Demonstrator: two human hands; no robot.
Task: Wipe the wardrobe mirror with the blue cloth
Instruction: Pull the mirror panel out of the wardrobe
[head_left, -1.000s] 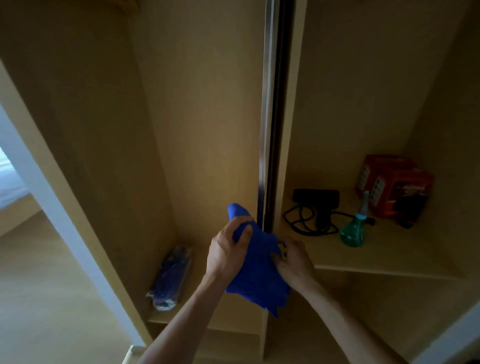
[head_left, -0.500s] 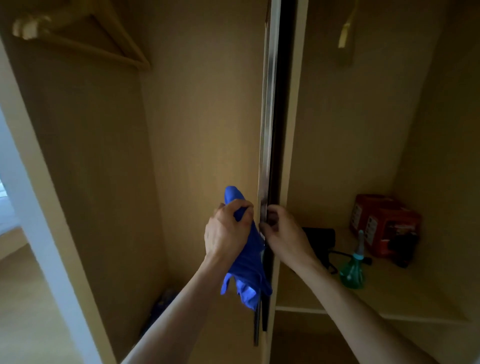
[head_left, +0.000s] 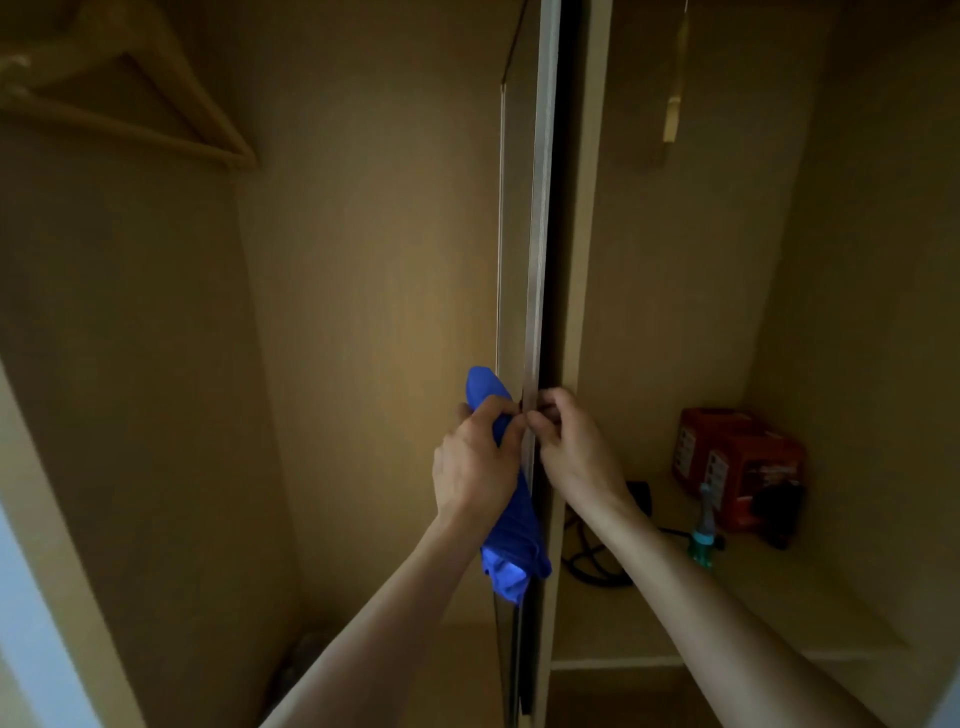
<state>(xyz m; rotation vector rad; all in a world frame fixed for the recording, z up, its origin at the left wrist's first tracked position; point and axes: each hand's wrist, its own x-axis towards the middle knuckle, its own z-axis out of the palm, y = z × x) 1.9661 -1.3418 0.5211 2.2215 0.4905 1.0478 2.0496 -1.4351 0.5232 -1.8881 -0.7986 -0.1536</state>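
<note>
Switch of hold: your right grip (head_left: 576, 452) has left the blue cloth (head_left: 514, 530) and now curls on the edge-on wardrobe mirror door (head_left: 537, 260) at frame centre, while your left grip (head_left: 475, 457) clutches the cloth against it, so wiping likely hasn't begun.

The left hand (head_left: 475, 462) hides much of the blue cloth (head_left: 513, 545).

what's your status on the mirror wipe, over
Left hand grips blue cloth, bunched. Right hand grips the door edge. Mirror face not visible, seen edge-on. Spray bottle on shelf, out of the way.
</note>
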